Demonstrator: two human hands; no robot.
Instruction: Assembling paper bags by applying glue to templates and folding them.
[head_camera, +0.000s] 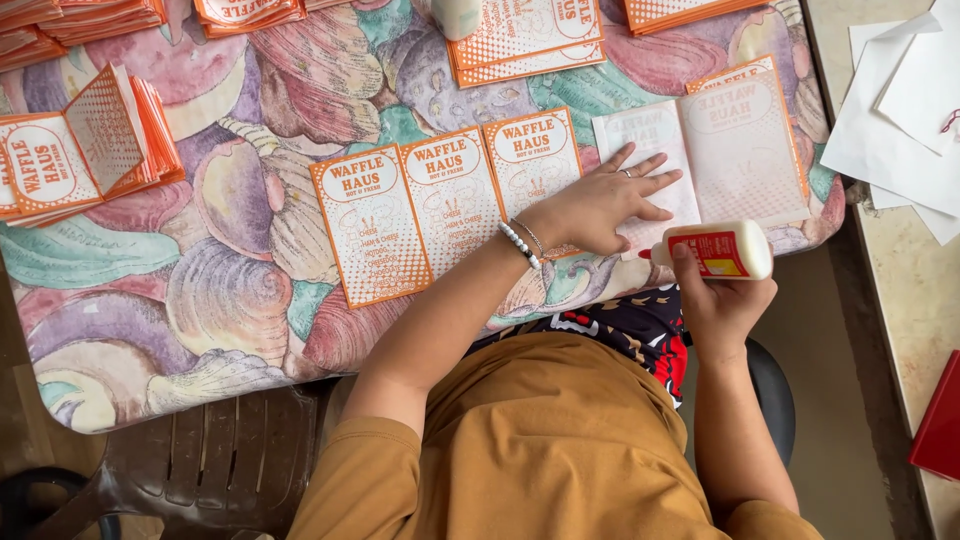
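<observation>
We see the left hand (606, 205) spread flat, fingers wide, pressing a pale unfolded sheet (700, 160) against the shell-patterned tablecloth (230, 260). The right hand (722, 295) wraps a white glue bottle (720, 250), lying sideways, red nozzle pointing toward the sheet's near edge. Three orange-bordered printed cards (450, 200) lie just left.

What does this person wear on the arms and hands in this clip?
Both arms are bare below short mustard-yellow sleeves. The left hand has a thin ring on one finger, and its wrist carries a white beaded bracelet beside a slim chain bracelet. The right hand shows no jewellery, glove or watch.
</observation>
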